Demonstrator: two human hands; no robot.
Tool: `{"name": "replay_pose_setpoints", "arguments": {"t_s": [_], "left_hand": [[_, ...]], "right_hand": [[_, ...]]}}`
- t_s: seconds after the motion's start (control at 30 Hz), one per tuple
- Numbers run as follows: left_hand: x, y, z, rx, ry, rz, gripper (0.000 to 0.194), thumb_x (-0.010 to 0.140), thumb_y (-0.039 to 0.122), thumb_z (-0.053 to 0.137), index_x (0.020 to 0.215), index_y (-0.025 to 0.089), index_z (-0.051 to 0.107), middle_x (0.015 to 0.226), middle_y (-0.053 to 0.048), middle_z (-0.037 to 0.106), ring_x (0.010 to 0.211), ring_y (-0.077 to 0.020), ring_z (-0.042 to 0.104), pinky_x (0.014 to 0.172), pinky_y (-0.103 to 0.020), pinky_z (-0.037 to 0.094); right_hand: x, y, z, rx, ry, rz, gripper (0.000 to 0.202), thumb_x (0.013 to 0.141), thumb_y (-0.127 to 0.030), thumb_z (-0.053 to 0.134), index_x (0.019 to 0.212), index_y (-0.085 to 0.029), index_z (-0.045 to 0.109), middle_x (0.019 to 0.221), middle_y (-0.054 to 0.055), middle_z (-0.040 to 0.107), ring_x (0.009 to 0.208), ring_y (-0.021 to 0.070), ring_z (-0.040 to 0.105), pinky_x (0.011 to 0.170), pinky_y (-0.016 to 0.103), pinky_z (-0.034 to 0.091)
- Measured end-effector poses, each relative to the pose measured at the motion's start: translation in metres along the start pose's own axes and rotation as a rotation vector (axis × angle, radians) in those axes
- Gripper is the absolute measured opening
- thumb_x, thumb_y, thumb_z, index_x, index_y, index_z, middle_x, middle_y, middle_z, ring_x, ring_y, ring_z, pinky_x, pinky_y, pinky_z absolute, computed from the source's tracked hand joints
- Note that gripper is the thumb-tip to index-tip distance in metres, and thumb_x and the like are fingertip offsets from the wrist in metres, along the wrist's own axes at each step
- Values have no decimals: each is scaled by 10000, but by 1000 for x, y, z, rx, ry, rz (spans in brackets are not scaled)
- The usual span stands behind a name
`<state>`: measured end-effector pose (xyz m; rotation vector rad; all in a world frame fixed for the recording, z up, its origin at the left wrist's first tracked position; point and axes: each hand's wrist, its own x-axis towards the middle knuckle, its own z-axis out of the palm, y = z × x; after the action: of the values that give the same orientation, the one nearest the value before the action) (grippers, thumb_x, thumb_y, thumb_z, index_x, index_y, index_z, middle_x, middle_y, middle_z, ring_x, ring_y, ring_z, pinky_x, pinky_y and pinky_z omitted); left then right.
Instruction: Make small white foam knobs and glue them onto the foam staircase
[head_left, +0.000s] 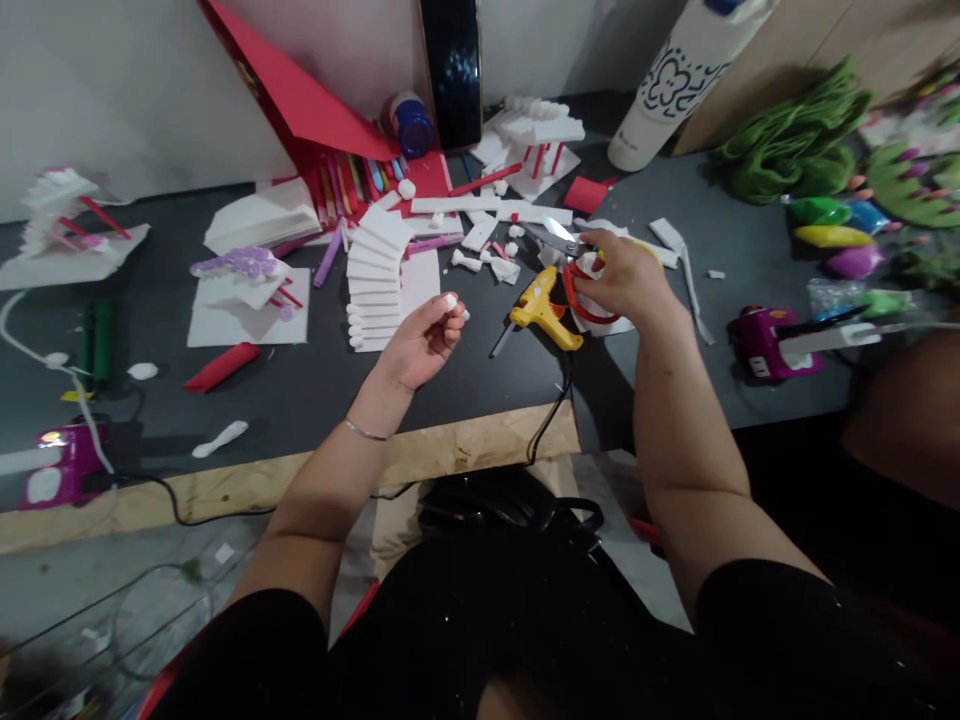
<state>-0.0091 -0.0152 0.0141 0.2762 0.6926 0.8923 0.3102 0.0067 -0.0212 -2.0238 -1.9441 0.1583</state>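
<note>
My left hand [430,342] is closed in a pinch around a small white piece [451,301], held just above the dark table. Its material is too small to make out. Beside it lies a fan of white strips [375,280] with rounded ends, on a white sheet. My right hand [628,272] has its fingers curled at the red-handled scissors [574,295], whose blades [553,238] point to the upper left. Directly left of that hand, a yellow glue gun [546,310] lies on its side with a glue stick poking out.
Small white models on red posts [544,140] stand at the back and left. A phone [452,75] leans on the wall near a white bottle [667,90]. Purple power strips [772,345] sit at both sides. Green yarn [799,140] lies right. Another person's arm [907,420] shows there.
</note>
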Motion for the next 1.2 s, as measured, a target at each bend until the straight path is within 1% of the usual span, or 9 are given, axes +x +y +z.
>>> {"name": "replay_pose_setpoints", "arguments": {"t_s": [0.23, 0.4, 0.57, 0.63, 0.73, 0.8, 0.9, 1.1, 1.2], "left_hand": [[2, 1, -2, -16, -23, 3, 147, 939, 50, 653, 809, 105, 693, 700, 6, 646, 552, -18, 598, 510, -72, 491], [2, 1, 0, 5, -4, -6, 179, 965, 56, 621, 807, 109, 687, 702, 6, 650, 558, -19, 605, 512, -73, 491], [3, -1, 0, 41, 8, -2, 200, 985, 85, 620, 795, 120, 669, 711, 12, 655, 572, -15, 611, 531, -73, 500], [4, -1, 0, 49, 0, -2, 201, 983, 85, 626, 788, 123, 662, 708, 15, 653, 577, -14, 611, 537, -72, 503], [4, -2, 0, 57, 5, -5, 202, 970, 79, 645, 773, 124, 658, 705, 13, 655, 576, -16, 612, 537, -77, 508], [5, -2, 0, 58, 21, -3, 198, 958, 80, 664, 765, 123, 661, 705, 10, 658, 572, -17, 611, 535, -79, 508], [5, -2, 1, 60, 48, -7, 174, 932, 84, 705, 766, 124, 670, 712, 7, 662, 571, -19, 610, 534, -83, 506], [5, -2, 0, 68, 63, -10, 146, 911, 89, 732, 780, 127, 679, 722, 9, 665, 583, -22, 610, 542, -90, 502], [6, -2, -1, 72, 40, -1, 134, 913, 89, 723, 792, 130, 682, 725, 11, 666, 583, -21, 610, 540, -89, 500]], "right_hand": [[4, -5, 0, -63, -66, -58, 556, 860, -345, 601, 1388, -172, 619, 1141, 192, 751, 1070, 388, 681, 952, 531, 539], [-5, -10, -18, -124, -160, -26, 593, 908, -362, 586, 1461, -149, 578, 1253, 232, 699, 1189, 416, 639, 1027, 573, 513], [-26, -31, -32, -77, -55, -77, 421, 981, -404, 523, 1352, -243, 637, 1273, 189, 682, 1205, 415, 604, 988, 570, 519], [-38, -46, -28, -48, -75, -105, 387, 992, -413, 507, 1303, -233, 651, 1238, 182, 697, 1177, 391, 618, 986, 561, 522], [-55, -65, -13, -48, -126, -156, 468, 906, -451, 654, 1293, -187, 635, 1212, 203, 710, 1182, 418, 611, 986, 594, 527], [-63, -70, -4, -46, -89, -157, 540, 846, -455, 735, 1305, -196, 613, 1226, 206, 711, 1211, 439, 590, 989, 622, 530], [-66, -71, 5, -25, -25, -132, 499, 860, -404, 709, 1301, -207, 584, 1221, 215, 711, 1220, 450, 586, 972, 647, 537], [-64, -76, 4, 72, -28, -102, 448, 856, -283, 612, 1295, -204, 570, 1132, 192, 719, 1123, 411, 657, 988, 633, 546], [-65, -79, -5, 261, -35, -70, 488, 859, -320, 609, 1330, -218, 531, 1150, 168, 709, 1068, 356, 688, 950, 572, 586]]}}
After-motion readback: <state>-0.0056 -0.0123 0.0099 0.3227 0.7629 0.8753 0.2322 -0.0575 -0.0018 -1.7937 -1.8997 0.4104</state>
